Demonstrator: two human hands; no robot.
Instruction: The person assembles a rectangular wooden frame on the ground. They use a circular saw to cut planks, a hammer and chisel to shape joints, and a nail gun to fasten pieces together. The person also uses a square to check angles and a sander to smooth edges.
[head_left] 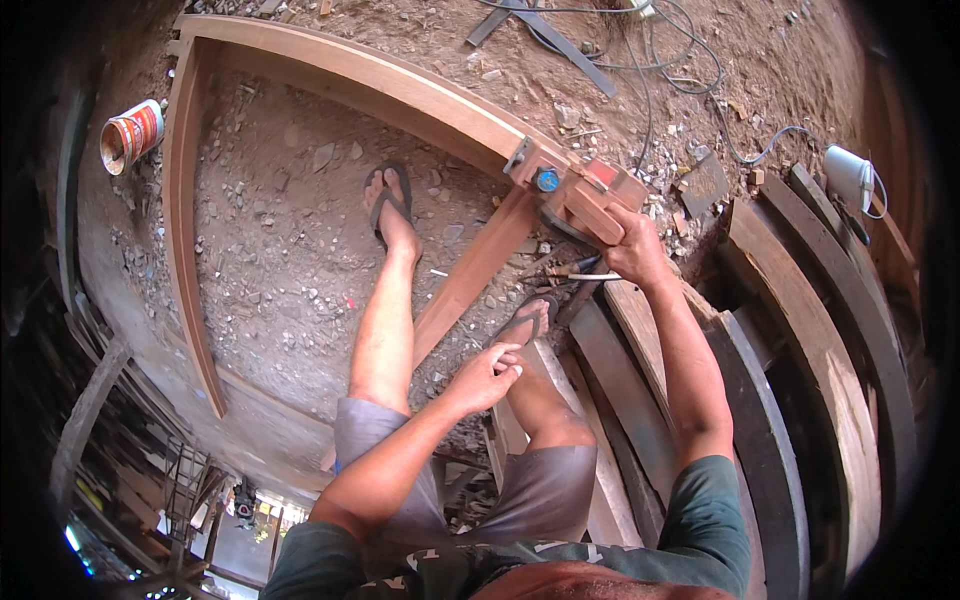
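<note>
My right hand [632, 248] is closed around the rear handle of a dusty electric planer [572, 192] with a blue round knob. The planer rests on the right end of a long wooden beam [370, 72], part of a door-frame-like wooden frame. Below the planer, another reddish board [470, 275] slants down toward my legs. My left hand [484, 378] lies over my right shin just below the knee, fingers loosely bent and apart, holding nothing. The planer's underside is hidden.
A side board [180, 220] of the frame stretches down at left, beside an orange-and-white bucket [132, 137]. Heavy timber planks [800, 330] are stacked at right, near a white bucket [850, 178]. Cables [690, 60] lie on the gravelly dirt beyond the frame.
</note>
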